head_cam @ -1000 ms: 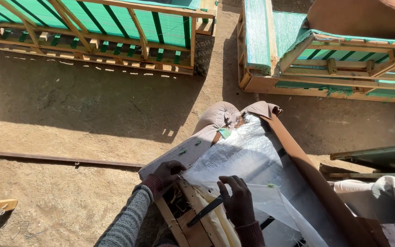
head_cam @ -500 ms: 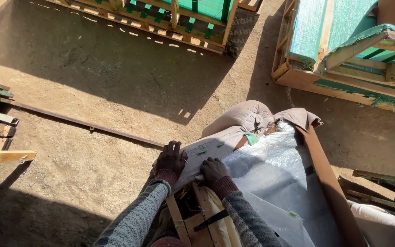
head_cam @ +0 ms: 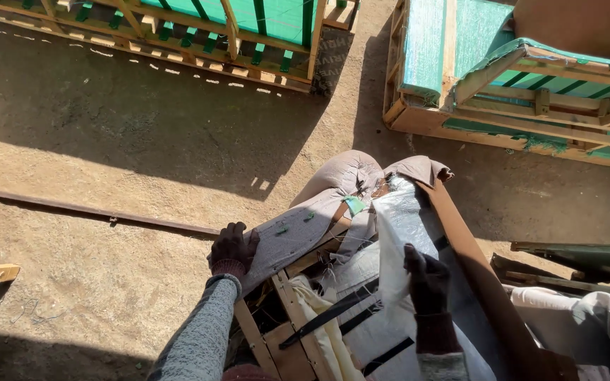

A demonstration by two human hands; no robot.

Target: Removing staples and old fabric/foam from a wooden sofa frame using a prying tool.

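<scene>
L hand [head_cam: 233, 248] in dark glove grips grey fabric panel [head_cam: 298, 229] at edge of wooden frame [head_cam: 285, 310]. R hand [head_cam: 426, 279], gloved, clutches white woven sheet [head_cam: 400, 226] over frame w/ black straps. Brown padded strip [head_cam: 471, 261] right of frame. Sandy dirt ground [head_cam: 107, 148]; green-webbed frames [head_cam: 248, 28] beyond.
</scene>
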